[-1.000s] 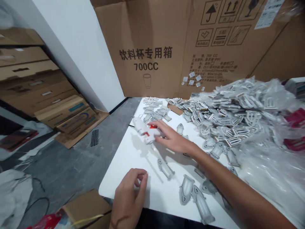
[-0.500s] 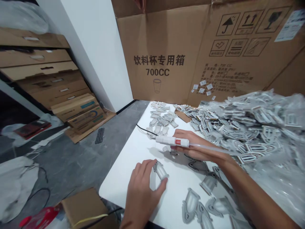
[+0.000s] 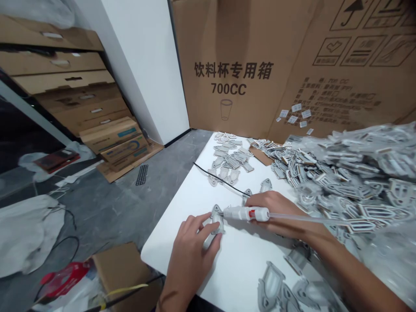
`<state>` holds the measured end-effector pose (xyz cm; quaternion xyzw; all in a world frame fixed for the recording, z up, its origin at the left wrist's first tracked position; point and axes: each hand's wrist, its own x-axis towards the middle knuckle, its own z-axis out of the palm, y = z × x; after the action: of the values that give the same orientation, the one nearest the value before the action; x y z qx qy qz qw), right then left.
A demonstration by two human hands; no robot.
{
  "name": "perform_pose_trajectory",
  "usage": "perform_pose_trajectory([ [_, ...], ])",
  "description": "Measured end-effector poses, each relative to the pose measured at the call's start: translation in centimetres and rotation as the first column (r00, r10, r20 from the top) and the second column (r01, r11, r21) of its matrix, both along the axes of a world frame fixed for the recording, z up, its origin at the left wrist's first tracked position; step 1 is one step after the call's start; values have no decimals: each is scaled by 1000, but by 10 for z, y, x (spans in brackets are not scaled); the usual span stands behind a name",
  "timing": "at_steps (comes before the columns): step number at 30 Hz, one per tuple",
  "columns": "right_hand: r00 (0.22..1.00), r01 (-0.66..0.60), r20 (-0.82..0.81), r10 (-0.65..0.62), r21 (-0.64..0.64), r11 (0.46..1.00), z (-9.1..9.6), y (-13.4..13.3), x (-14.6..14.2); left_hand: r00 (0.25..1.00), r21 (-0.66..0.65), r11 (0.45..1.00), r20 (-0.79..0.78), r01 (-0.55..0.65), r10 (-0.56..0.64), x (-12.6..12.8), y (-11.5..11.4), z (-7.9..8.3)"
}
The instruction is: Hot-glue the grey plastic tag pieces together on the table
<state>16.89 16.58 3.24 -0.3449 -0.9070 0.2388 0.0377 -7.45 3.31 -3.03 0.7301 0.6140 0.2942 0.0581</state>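
Observation:
My left hand (image 3: 191, 253) pinches a small grey arch-shaped cutout (image 3: 217, 219) flat on the white table (image 3: 240, 268), near its left edge. My right hand (image 3: 279, 210) grips a white glue gun (image 3: 247, 213) with a red trigger, held level, its nozzle touching the cutout's right side. A clear glue stick sticks out of the gun's back toward the right. A black cord (image 3: 217, 180) runs from the hand across the table to the left.
A big heap of the same grey cutouts in clear plastic (image 3: 351, 173) fills the right side. Loose cutouts (image 3: 227, 158) lie at the table's far end and near corner (image 3: 279, 290). A large cardboard box (image 3: 260, 65) stands behind. Flat cartons and bags lie on the floor at left.
My right hand picked up the glue gun and brought its nozzle down to the cutout. My left hand took hold of the cutout and slid it forward. The view shifted right.

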Motion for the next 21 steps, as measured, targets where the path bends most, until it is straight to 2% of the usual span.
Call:
perform_pose_trajectory([
  [10, 987, 26, 155, -30, 25, 999, -5, 0, -9, 1000, 59, 998, -3, 16, -16, -2, 0, -6],
  [16, 973, 105, 206, -105, 10, 994, 4, -9, -15, 1000, 116, 993, 4, 16, -17, -1, -2, -6],
  [21, 962, 123, 245, -121, 5, 992, 7, -10, -16, 1000, 139, 990, 9, 8, -9, 0, -3, -7],
])
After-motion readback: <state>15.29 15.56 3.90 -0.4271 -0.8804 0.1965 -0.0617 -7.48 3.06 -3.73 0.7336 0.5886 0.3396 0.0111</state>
